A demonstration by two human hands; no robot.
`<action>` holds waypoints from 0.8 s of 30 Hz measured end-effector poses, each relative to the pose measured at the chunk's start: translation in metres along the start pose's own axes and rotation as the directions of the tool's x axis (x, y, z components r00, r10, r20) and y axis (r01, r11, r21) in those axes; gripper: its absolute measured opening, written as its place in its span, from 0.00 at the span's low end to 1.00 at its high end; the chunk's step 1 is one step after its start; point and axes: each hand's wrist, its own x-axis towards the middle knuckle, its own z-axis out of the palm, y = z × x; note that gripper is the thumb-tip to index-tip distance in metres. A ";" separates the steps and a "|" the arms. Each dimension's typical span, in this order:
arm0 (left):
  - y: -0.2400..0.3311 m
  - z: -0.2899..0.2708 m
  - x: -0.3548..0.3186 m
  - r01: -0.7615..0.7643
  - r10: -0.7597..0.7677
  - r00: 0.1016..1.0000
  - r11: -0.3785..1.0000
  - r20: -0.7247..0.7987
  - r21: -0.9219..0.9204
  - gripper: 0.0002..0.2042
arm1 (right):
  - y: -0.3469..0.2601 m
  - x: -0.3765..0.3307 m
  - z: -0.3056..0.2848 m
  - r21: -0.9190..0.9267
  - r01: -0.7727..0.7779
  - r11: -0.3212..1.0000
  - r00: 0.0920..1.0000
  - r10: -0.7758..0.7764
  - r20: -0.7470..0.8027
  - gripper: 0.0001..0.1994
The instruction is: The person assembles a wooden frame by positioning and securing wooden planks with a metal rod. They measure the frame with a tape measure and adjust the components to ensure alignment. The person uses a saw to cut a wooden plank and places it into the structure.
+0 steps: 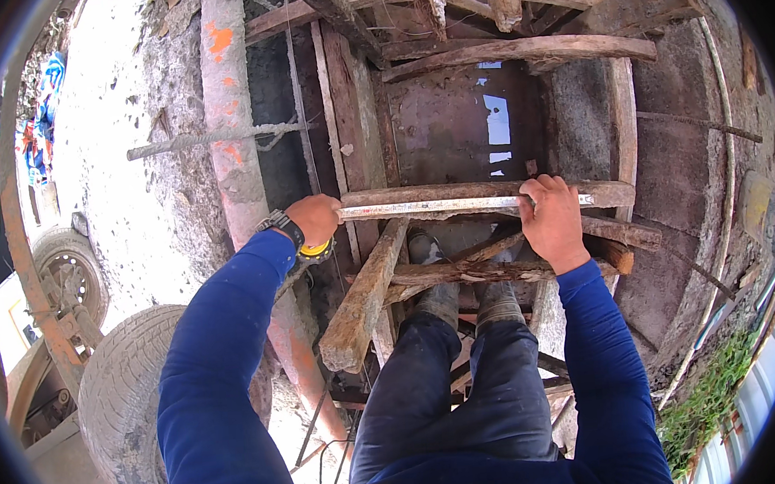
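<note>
Thin white measuring blade (430, 207) held straight between grips along brown wooden beam (455, 191), pinched by right hand (553, 218); rounded yellow-black case (317, 249) clasped in left hand (315, 218). Extension seemingly done; retraction left.

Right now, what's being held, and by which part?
A tape measure: the left hand grips it at the yellow case; the right hand pinches the blade near its free end.

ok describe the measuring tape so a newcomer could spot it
Start from the timber frame, then find its crossbeam by the left hand and right hand. Between those hands runs the tape: a straight, whitish strip, far slimmer and paler than the timber around it.
</note>
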 end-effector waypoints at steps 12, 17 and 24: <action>-0.031 0.034 0.011 0.065 -0.054 0.967 0.997 -0.249 0.036 0.10 | 0.001 0.002 -0.002 -0.051 0.039 0.998 0.999 -0.039 -0.007 0.06; -0.012 0.005 0.006 -0.047 0.044 0.997 0.997 -0.056 -0.053 0.13 | 0.007 -0.008 -0.006 0.126 0.024 0.992 0.985 -0.001 -0.174 0.06; 0.004 -0.004 0.001 0.007 -0.007 1.000 0.996 -0.002 -0.084 0.14 | 0.052 -0.037 -0.022 0.187 -0.175 0.967 0.879 0.239 -0.413 0.09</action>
